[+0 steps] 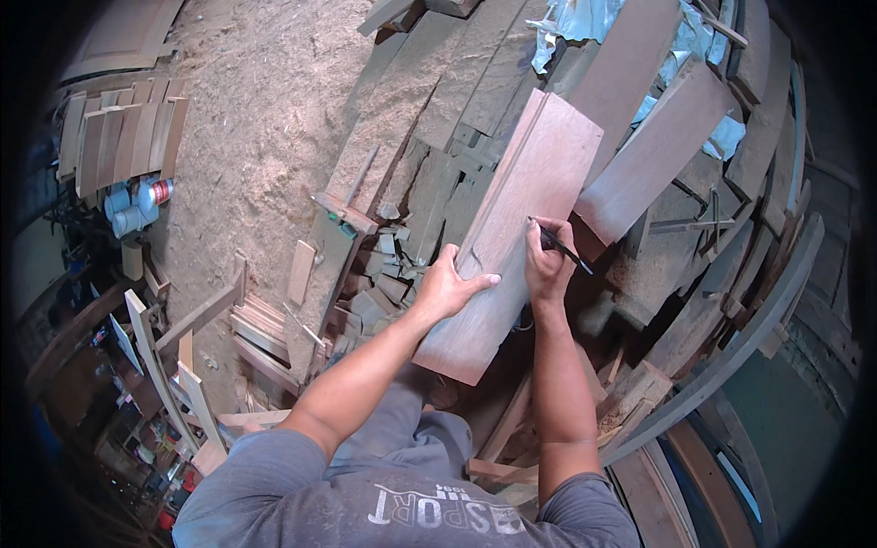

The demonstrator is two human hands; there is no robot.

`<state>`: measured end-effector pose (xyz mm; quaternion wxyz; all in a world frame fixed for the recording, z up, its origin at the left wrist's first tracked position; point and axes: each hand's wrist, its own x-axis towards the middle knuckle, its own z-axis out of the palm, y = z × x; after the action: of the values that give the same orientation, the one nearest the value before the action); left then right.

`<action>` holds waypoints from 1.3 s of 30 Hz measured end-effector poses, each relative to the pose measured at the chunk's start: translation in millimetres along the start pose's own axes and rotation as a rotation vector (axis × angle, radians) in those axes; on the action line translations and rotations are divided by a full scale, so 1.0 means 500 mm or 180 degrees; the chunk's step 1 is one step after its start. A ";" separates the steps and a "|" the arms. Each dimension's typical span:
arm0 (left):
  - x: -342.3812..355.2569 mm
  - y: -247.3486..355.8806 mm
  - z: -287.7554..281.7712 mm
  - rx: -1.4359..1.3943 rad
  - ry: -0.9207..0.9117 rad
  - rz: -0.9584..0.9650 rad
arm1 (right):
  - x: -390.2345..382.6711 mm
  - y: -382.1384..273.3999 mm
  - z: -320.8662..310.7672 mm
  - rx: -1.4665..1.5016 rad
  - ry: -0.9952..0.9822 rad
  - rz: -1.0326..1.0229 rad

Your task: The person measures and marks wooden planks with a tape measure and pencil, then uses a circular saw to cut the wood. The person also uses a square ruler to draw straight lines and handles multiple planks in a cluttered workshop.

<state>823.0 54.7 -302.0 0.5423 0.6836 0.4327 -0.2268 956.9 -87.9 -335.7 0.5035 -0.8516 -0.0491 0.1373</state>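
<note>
A long wooden board (539, 173) lies slanted in front of me, its near end close to my lap. My left hand (449, 285) grips the board's left edge, with the thumb flat on its face beside a short dark mark. In my right hand (550, 260) is a dark pencil or pen (565, 248), held in a writing grip. Its tip is at or just above the board's face, toward the right edge; whether it touches I cannot tell.
Stacked planks (658, 155) lie to the right, with crumpled light-blue sheeting (585, 20) among them. Small wood offcuts (388, 265) fill a gap left of the board. A marking gauge (345, 212) rests on a beam. Sawdust (265, 128) covers the ground; cans (132, 215) stand far left.
</note>
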 end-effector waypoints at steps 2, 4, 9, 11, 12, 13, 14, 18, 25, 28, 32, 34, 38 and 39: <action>0.003 -0.011 0.008 0.0089 0.0074 0.0069 | -0.007 0.029 0.005 -0.0165 0.0241 -0.0160; 0.002 -0.012 0.010 0.0174 0.0103 0.0058 | -0.011 0.042 0.006 -0.0231 0.0341 -0.0211; 0.001 -0.008 0.004 0.0063 0.0001 0.0005 | -0.006 0.023 0.014 0.0218 0.0341 0.0073; 0.005 -0.014 0.006 0.0076 -0.0002 -0.0013 | -0.006 0.016 0.010 0.0014 0.0354 0.0090; 0.005 -0.017 0.006 0.0085 -0.0003 -0.0020 | -0.006 0.014 0.009 -0.0087 0.0363 0.0099; 0.007 -0.017 0.004 0.0090 -0.0018 -0.0024 | -0.007 0.013 0.012 0.0076 0.0372 0.0038; 0.008 -0.018 0.003 0.0096 -0.0034 -0.0026 | -0.008 0.012 0.016 0.0239 0.0382 -0.0023; 0.011 -0.025 0.009 0.0094 0.0132 0.0103 | -0.012 0.025 0.018 0.0290 0.0143 -0.0134; 0.001 -0.020 0.013 -0.0300 0.0235 0.0424 | -0.146 0.007 -0.042 0.0143 0.0848 -0.0065; -0.005 -0.028 0.026 -0.0165 0.0356 0.0481 | -0.248 -0.017 -0.052 0.0572 0.0961 0.0840; 0.003 -0.033 0.066 -0.0121 0.0073 0.0484 | -0.365 0.025 -0.052 0.0642 0.0266 0.1990; 0.010 -0.004 0.093 -0.0185 -0.0077 0.0555 | -0.344 0.002 -0.086 0.0706 -0.0011 0.2441; 0.088 0.099 0.163 -0.0006 -0.0283 0.0910 | -0.250 0.011 -0.142 0.0719 0.0430 0.2066; 0.112 0.146 0.183 -0.0046 -0.0380 0.0964 | -0.209 0.031 -0.157 0.0488 0.0543 0.1913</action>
<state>927.9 -14.4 -334.0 0.5999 0.7224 0.2933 -0.1796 878.4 -184.7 -294.1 0.5054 -0.7960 0.2575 0.2112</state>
